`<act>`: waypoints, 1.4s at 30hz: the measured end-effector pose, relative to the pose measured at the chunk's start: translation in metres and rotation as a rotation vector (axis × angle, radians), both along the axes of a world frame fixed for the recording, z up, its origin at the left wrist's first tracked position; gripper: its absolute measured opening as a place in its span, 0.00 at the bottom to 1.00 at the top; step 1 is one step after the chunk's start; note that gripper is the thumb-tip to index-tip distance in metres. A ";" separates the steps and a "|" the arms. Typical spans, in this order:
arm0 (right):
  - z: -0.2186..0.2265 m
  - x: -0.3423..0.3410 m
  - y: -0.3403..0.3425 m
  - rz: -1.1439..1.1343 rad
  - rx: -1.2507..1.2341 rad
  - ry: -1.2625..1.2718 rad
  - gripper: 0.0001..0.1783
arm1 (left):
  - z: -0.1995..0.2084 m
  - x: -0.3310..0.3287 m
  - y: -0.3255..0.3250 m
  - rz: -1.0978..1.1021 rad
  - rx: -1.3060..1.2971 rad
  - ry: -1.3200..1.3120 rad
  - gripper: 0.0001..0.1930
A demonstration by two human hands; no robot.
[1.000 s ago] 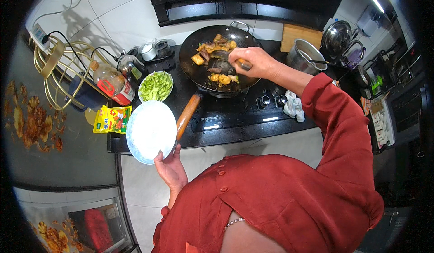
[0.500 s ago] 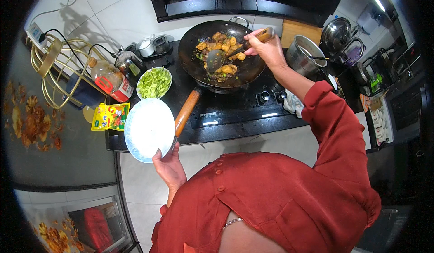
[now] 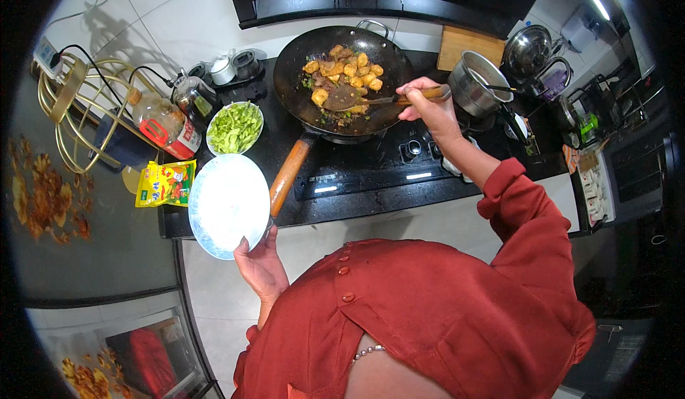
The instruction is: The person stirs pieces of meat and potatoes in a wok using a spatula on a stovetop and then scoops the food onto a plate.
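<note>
My right hand (image 3: pixel 432 106) is closed round the wooden handle of a spatula (image 3: pixel 346 100). Its dark blade lies low in the wok (image 3: pixel 292 63), against a heap of browned food chunks (image 3: pixel 349 67) with green bits. With the thumb on its near rim, my left hand (image 3: pixel 262 267) holds a pale plate (image 3: pixel 230 206), tilted and glaring white; the fingers underneath are partly hidden. The plate is beside the wok's wooden handle (image 3: pixel 291 174), and nothing shows on it. Just beyond it stands a bowl of sliced green vegetable (image 3: pixel 234 128).
Left of the bowl are a yellow packet (image 3: pixel 165 183), a red-labelled bottle (image 3: pixel 170 133), a glass jug (image 3: pixel 194 103) and a gold wire rack (image 3: pixel 71 113). A steel pot (image 3: pixel 479 88) stands right of the wok, with a wooden board (image 3: pixel 467 47) behind. Stove knobs (image 3: pixel 410 149) line the front.
The spatula has moved toward the near right side of the wok, lying flatter, and the food chunks are heaped farther back. My left hand still holds the plate.
</note>
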State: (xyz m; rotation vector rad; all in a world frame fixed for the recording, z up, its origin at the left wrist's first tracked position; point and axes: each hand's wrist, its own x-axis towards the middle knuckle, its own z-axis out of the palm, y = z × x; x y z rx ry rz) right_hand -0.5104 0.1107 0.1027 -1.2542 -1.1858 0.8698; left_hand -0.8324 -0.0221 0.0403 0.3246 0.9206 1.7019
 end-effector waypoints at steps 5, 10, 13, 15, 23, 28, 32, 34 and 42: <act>0.018 0.000 0.028 0.005 -0.008 -0.094 0.08 | 0.000 -0.003 0.002 -0.051 0.030 0.016 0.24; 0.050 -0.012 0.022 -0.006 0.153 -0.134 0.08 | 0.001 -0.004 0.002 -0.058 0.041 0.027 0.24; 0.064 -0.003 0.004 -0.022 0.216 -0.064 0.09 | -0.002 -0.004 0.001 -0.038 0.033 0.007 0.24; 0.057 0.006 -0.005 -0.038 0.153 -0.117 0.09 | -0.002 -0.004 0.001 -0.027 0.022 -0.005 0.24; -0.001 0.002 -0.024 0.007 0.048 -0.116 0.10 | -0.002 -0.005 0.000 -0.051 0.020 -0.002 0.24; 0.021 0.008 -0.002 -0.026 0.053 -0.134 0.10 | 0.002 -0.006 0.003 -0.072 0.032 -0.012 0.24; 0.041 -0.007 -0.009 -0.123 0.104 0.034 0.11 | 0.000 -0.005 0.001 -0.052 0.031 -0.009 0.24; 0.039 -0.015 -0.011 -0.118 0.119 0.137 0.11 | -0.001 -0.004 0.000 -0.043 0.032 -0.020 0.24; -0.012 -0.015 -0.009 -0.167 -0.069 0.236 0.10 | -0.002 -0.004 0.002 -0.060 0.028 -0.015 0.24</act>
